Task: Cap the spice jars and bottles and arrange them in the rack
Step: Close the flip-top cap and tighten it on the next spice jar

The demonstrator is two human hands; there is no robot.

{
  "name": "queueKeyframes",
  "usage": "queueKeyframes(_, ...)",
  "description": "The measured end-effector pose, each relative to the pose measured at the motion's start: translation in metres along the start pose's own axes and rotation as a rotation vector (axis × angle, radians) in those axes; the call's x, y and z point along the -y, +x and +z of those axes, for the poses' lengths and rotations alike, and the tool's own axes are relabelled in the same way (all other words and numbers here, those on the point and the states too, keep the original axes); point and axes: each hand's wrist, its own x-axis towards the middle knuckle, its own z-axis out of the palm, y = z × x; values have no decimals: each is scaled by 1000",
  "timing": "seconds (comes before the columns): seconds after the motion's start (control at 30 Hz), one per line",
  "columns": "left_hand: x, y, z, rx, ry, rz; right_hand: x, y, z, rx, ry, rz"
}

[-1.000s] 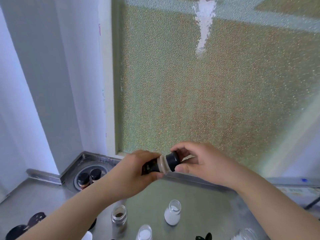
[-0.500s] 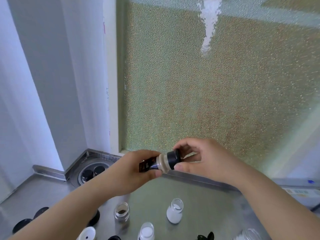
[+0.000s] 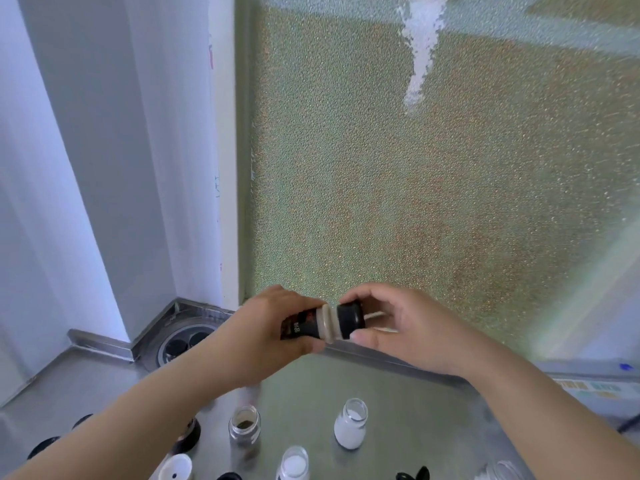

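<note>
My left hand (image 3: pixel 266 336) grips a dark-labelled spice bottle (image 3: pixel 304 326), held sideways in the air above the steel counter. My right hand (image 3: pixel 407 327) pinches the black cap (image 3: pixel 350 321) on the bottle's neck. Below on the counter stand uncapped jars: one with dark spice (image 3: pixel 244 426), one with white powder (image 3: pixel 351 429), another white one (image 3: pixel 293 467) at the bottom edge. The round rack (image 3: pixel 185 342) sits in the back left corner with two dark-capped jars in it.
Black lids (image 3: pixel 45 448) lie at the lower left beside a white flip-top lid (image 3: pixel 175 471). A clear jar (image 3: pixel 498 472) stands at the lower right. A frosted glass panel (image 3: pixel 415 185) and a white wall close the back.
The view has shifted slightly, so the hands sit a little lower right in it. My right fingers have shifted round the black cap; the bottle stays held in the same place.
</note>
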Motion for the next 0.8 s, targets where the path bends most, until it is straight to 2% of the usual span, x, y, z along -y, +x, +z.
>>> queueKeyframes(0.07,-2,2,-4,51,-104,-85,4,0,-5,2,-27,-36)
queueKeyframes(0.23,1,4,-2,57,-178,-125,7,1,-12,-39,-103,-100)
queueKeyframes(0.37,3,6,-5,56,-167,-147,7,1,-22,-100,-116,-207)
queueKeyframes(0.47,3,6,-9,34,-163,-152,9,2,-27,-95,-60,-185)
queueKeyframes(0.6,-6,8,-10,32,-144,-100,12,4,-16,-108,-115,-141)
queueKeyframes(0.7,-9,9,-8,5,-85,-44,11,4,-12,-109,-57,-99)
queueKeyframes(0.8,-6,8,-4,-49,62,102,8,5,-6,-101,-17,-65)
